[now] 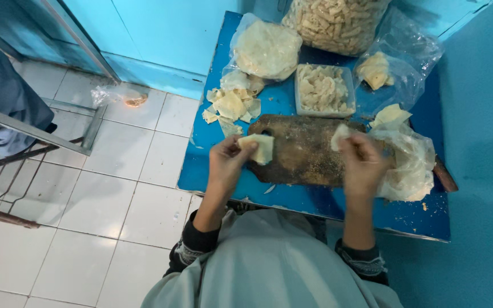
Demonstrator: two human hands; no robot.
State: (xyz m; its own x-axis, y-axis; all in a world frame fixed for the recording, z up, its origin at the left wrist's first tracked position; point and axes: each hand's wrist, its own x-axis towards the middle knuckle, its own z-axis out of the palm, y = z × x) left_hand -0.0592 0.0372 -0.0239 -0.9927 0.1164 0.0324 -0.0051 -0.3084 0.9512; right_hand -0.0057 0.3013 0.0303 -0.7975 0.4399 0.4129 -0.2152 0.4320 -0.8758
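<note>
Head view looks down on a blue counter (292,188) with a dark wooden board (303,151) at its middle; the left hand (227,162) has its fingers (246,144) curled and pinching a pale square wrapper (261,148) over the board's left end; the right hand (363,162) pinches a smaller white piece (339,136) between thumb and fingertips, over the board's right end; just right of that hand lies a crumpled clear bag (412,162) of pale sheets; behind the board stands a clear rectangular tub (323,90) of off-white strips; left of the tub a loose heap of wrappers (232,105) lies on the counter, with a round clear bag of sheets (266,50) behind it; at the back edge sits a large clear bag of short beige sticks (338,23); a further clear bag (397,63) at the right holds a few yellowish pieces.
</note>
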